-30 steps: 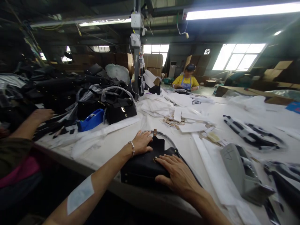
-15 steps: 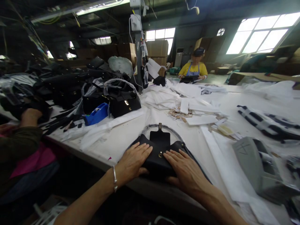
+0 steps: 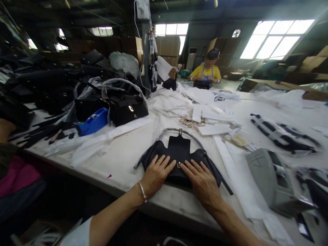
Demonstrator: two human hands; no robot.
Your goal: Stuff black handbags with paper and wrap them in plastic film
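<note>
A black handbag (image 3: 176, 153) lies on the white table in front of me, its flap folded back away from me. Its handle, wrapped in clear film, arches behind the flap, and a small gold clasp shows at the middle of the front. My left hand (image 3: 157, 172) rests flat on the bag's left part, fingers spread. On the right part lies my right hand (image 3: 202, 179), also flat with fingers apart. Both thumbs are partly hidden. Dark straps stick out on each side of the bag.
Another black handbag (image 3: 129, 111) stands at the left beside a blue tape dispenser (image 3: 93, 122). White paper sheets (image 3: 171, 102) pile up behind. A grey machine (image 3: 271, 181) sits at the right. Across the table is a person in yellow (image 3: 205, 72); a co-worker's sleeve (image 3: 9, 159) shows at far left.
The bag has moved forward, farther onto the table, with both my hands still flat on it. My view has turned slightly right. The left co-worker's hand is now mostly out of view.
</note>
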